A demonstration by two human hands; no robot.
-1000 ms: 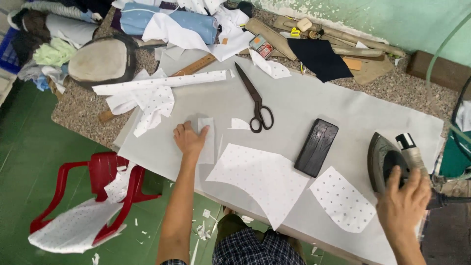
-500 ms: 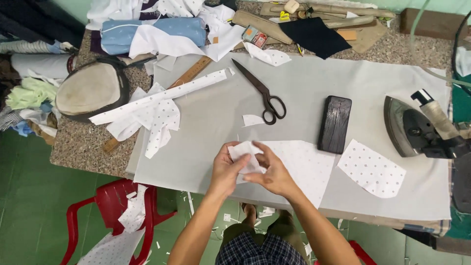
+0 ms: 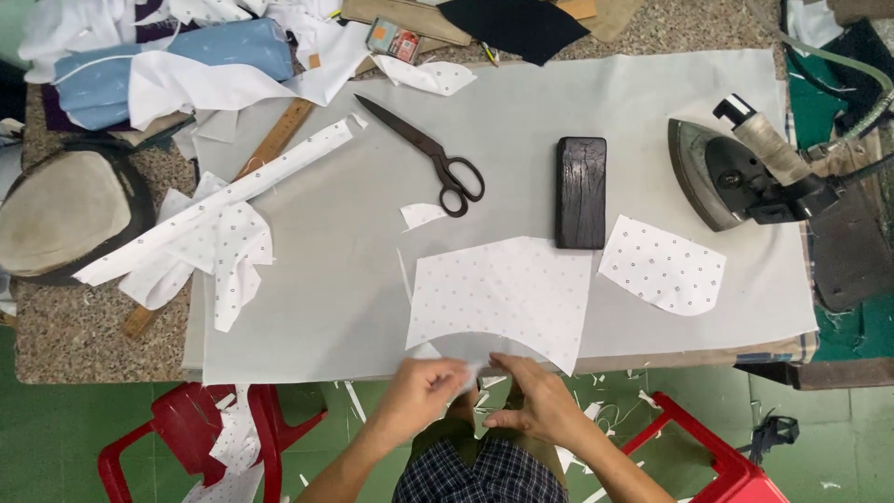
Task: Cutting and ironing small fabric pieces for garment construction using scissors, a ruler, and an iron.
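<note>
Left hand [image 3: 421,389] and right hand [image 3: 537,402] fingers pinch 1 small white fabric piece [image 3: 463,351] together.

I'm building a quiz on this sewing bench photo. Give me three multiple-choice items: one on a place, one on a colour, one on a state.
1. Where does the black rectangular block lie?
A. Between the black-handled scissors and the dark metal iron
B. On the red plastic chair
C. Under the long wooden ruler

2. What colour is the floor?
A. Green
B. Grey
C. Brown

3. What are the left hand and right hand doing?
A. Resting flat on the table
B. Holding a small white fabric piece together at the table edge
C. Gripping the iron

Answers: 1 A, scissors to its left, iron to its right. 2 A, green shows below the table. 3 B, both sets of fingers meet on the piece.
</note>
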